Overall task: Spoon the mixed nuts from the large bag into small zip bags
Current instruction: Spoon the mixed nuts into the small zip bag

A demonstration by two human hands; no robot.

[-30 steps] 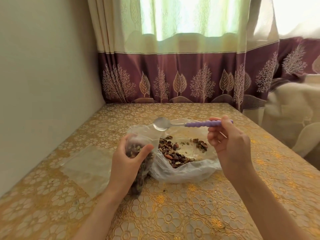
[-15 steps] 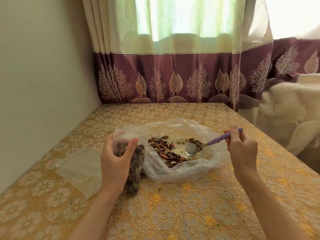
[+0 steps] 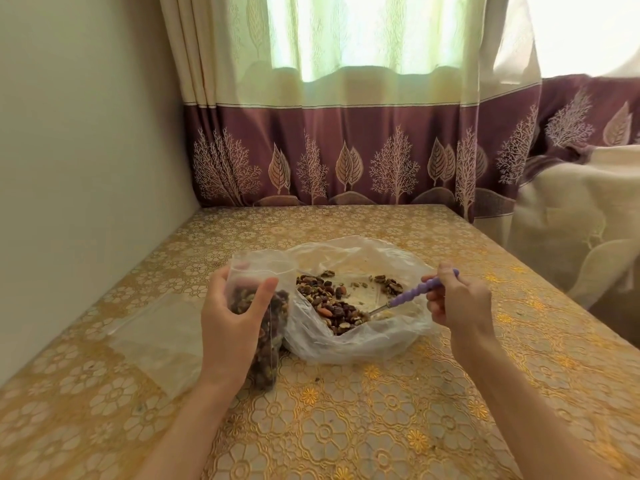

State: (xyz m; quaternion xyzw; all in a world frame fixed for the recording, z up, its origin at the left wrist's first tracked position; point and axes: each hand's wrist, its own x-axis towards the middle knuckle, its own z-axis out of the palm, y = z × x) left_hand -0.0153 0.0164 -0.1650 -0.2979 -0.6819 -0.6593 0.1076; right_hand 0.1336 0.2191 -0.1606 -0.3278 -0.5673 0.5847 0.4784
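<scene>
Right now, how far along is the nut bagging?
Done: the small clear zip bag gripped upright by the left hand already holds a good fill of nuts. In hand: the right hand digs the purple-handled metal spoon into the nut pile in the large clear plastic bag. Left: that pile, plus an empty flat zip bag on the table.

Two bare forearms show, ending in the left hand (image 3: 232,327) and the right hand (image 3: 460,303). No sleeve reaches either wrist. The fingers (image 3: 264,296) have short, plain nails.
</scene>
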